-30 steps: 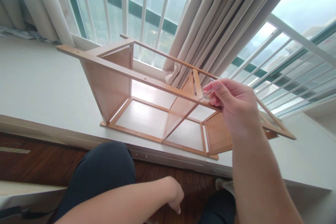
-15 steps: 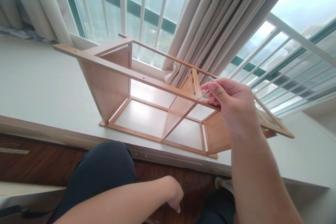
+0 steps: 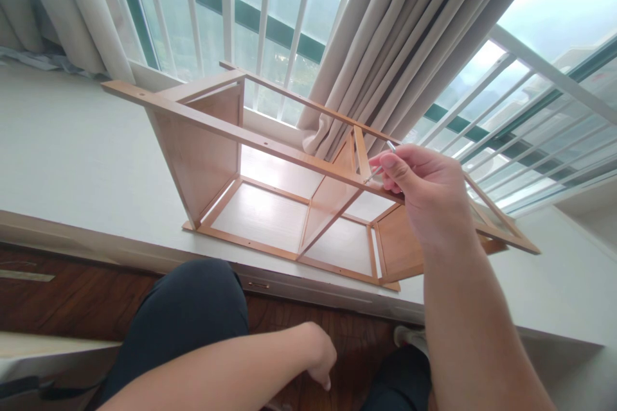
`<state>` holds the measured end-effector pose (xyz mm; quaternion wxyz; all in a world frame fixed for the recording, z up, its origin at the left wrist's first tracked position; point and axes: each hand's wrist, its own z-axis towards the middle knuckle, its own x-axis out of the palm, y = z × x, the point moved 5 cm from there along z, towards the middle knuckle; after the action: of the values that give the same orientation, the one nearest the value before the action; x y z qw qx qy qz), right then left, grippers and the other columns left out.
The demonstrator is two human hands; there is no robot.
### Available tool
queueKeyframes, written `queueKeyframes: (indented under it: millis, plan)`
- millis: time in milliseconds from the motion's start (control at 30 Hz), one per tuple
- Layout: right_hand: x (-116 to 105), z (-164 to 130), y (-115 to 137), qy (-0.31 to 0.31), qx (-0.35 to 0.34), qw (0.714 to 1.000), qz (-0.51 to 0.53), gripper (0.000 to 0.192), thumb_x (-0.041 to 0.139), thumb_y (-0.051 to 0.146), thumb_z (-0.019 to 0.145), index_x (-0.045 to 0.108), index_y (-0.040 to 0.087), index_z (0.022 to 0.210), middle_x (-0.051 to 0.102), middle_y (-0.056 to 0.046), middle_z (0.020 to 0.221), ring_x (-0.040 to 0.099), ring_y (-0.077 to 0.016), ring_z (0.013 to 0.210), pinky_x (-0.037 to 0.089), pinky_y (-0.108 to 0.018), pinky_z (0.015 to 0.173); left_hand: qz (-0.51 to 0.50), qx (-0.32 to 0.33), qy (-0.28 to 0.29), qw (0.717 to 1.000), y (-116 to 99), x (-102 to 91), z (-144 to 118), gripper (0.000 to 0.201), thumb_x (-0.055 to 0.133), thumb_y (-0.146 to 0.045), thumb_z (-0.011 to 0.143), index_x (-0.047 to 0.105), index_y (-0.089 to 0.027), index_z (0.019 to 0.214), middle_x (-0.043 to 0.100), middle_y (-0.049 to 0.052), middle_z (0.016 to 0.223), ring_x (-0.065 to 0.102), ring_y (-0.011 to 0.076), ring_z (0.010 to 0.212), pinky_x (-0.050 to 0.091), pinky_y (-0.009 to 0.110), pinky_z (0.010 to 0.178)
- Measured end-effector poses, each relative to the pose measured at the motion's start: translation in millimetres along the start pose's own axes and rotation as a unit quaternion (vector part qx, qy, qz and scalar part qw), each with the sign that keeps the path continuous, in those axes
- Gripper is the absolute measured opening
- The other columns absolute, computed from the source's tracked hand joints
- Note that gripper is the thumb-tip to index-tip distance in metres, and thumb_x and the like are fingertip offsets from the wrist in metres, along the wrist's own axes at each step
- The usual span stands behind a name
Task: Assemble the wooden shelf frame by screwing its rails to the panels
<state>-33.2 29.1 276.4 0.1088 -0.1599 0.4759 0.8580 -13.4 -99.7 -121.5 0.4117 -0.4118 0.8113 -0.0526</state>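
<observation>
A light-brown wooden shelf frame [image 3: 270, 148] with a smooth matt finish and pale, faintly glossy inner panels sits on a smooth white matt surface [image 3: 72, 154]. A thin shiny metal tool [image 3: 380, 167] touches its rail. Beige cloth curtains [image 3: 409, 38] hang behind; the dark wooden floor [image 3: 62, 302] gleams.

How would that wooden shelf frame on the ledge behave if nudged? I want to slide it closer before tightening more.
The wooden shelf frame looks light for its size: thin slats and thin panels. It would probably slide easily on the smooth white ledge. It may rack or flex, since the top rail is slim; the right hand holds a small metal tool at it.
</observation>
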Motion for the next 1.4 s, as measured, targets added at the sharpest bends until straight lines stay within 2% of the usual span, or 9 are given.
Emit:
queueKeyframes:
  millis: [133, 233, 333, 433, 700, 900, 1067, 1200, 1400]
  plan:
    - [0.2, -0.4, -0.2, 0.001, 0.000, 1.000, -0.010, 0.024, 0.081, 0.045, 0.082, 0.081, 0.021, 0.082, 0.062, 0.001, 0.064, 0.052, -0.0093, 0.059, 0.048, -0.022, 0.056, 0.021, 0.002, 0.018, 1.000, 0.3, 2.6, 2.5, 0.054, 0.068, -0.054, 0.082, 0.076, -0.021, 0.124, 0.079, 0.016, 0.110, 0.073, 0.0357, 0.103, 0.057, 0.047, 0.082]
    - [0.3, -0.3, -0.6, -0.002, 0.001, 1.000, -0.008, 0.025, 0.082, 0.046, 0.080, 0.081, 0.021, 0.082, 0.063, 0.000, 0.065, 0.052, -0.0093, 0.060, 0.046, -0.023, 0.056, 0.012, 0.005, -0.005, 1.000, 1.5, 3.8, 7.8, 0.049, 0.073, -0.055, 0.078, 0.080, -0.023, 0.114, 0.080, 0.014, 0.103, 0.074, 0.0352, 0.097, 0.057, 0.046, 0.079]
    - [0.4, 0.0, -0.6, -0.009, -0.004, 1.000, 0.004, 0.027, 0.085, 0.047, 0.077, 0.080, 0.021, 0.079, 0.056, 0.002, 0.059, 0.046, -0.0082, 0.056, 0.041, -0.023, 0.053, -0.001, 0.007, -0.028, 1.000, 2.9, 4.6, 10.8, 0.039, 0.077, -0.053, 0.073, 0.083, -0.026, 0.101, 0.081, 0.011, 0.095, 0.076, 0.0337, 0.090, 0.057, 0.044, 0.077]
    - [0.1, 0.4, -0.9, -0.018, -0.008, 1.000, 0.003, 0.029, 0.086, 0.049, 0.075, 0.080, 0.020, 0.077, 0.049, 0.004, 0.055, 0.041, -0.0082, 0.054, 0.036, -0.024, 0.051, 0.002, 0.013, -0.026, 1.000, 2.6, 4.8, 10.0, 0.039, 0.076, -0.054, 0.074, 0.083, -0.024, 0.099, 0.081, 0.013, 0.093, 0.076, 0.0344, 0.088, 0.058, 0.045, 0.075]
    - [0.5, 0.2, -1.4, -0.017, -0.001, 1.000, 0.008, 0.032, 0.088, 0.049, 0.072, 0.078, 0.019, 0.076, 0.051, 0.003, 0.056, 0.040, -0.0079, 0.054, 0.032, -0.024, 0.050, 0.008, 0.006, 0.003, 1.000, 1.9, 5.7, 7.4, 0.053, 0.072, -0.054, 0.079, 0.079, -0.019, 0.118, 0.080, 0.018, 0.103, 0.074, 0.0372, 0.099, 0.057, 0.049, 0.081]
    - [-0.3, 0.8, -1.1, -0.044, 0.011, 0.999, 0.007, 0.026, 0.090, 0.042, 0.071, 0.079, 0.018, 0.073, 0.053, 0.003, 0.054, 0.041, -0.0071, 0.054, 0.032, -0.023, 0.049, -0.043, 0.008, -0.060, 0.997, 5.6, 8.2, 17.6, 0.040, 0.083, -0.054, 0.066, 0.084, -0.025, 0.092, 0.081, 0.015, 0.090, 0.076, 0.0377, 0.090, 0.058, 0.050, 0.080]
    - [1.1, -0.1, -0.7, -0.057, 0.007, 0.998, 0.007, 0.024, 0.090, 0.041, 0.070, 0.079, 0.019, 0.074, 0.056, 0.003, 0.056, 0.043, -0.0078, 0.053, 0.036, -0.024, 0.049, -0.012, 0.007, -0.014, 1.000, 3.6, 8.3, 14.6, 0.046, 0.077, -0.056, 0.072, 0.083, -0.023, 0.103, 0.081, 0.016, 0.097, 0.075, 0.0372, 0.095, 0.058, 0.050, 0.082]
    - [2.2, -1.0, -0.7, -0.060, 0.011, 0.998, 0.015, 0.024, 0.089, 0.042, 0.072, 0.081, 0.021, 0.077, 0.066, 0.000, 0.065, 0.050, -0.0084, 0.055, 0.043, -0.023, 0.051, -0.010, 0.005, -0.028, 1.000, 3.7, 5.1, 13.5, 0.042, 0.079, -0.056, 0.070, 0.083, -0.026, 0.098, 0.081, 0.013, 0.094, 0.076, 0.0355, 0.092, 0.058, 0.048, 0.080]
    - [2.9, -1.6, -1.9, -0.040, 0.012, 0.998, 0.038, 0.023, 0.082, 0.044, 0.080, 0.081, 0.021, 0.084, 0.066, -0.001, 0.067, 0.049, -0.0084, 0.054, 0.042, -0.023, 0.049, -0.019, 0.017, -0.081, 0.996, 6.9, 8.4, 23.9, 0.039, 0.081, -0.064, 0.060, 0.081, -0.027, 0.072, 0.079, 0.010, 0.076, 0.076, 0.0323, 0.077, 0.057, 0.042, 0.068]
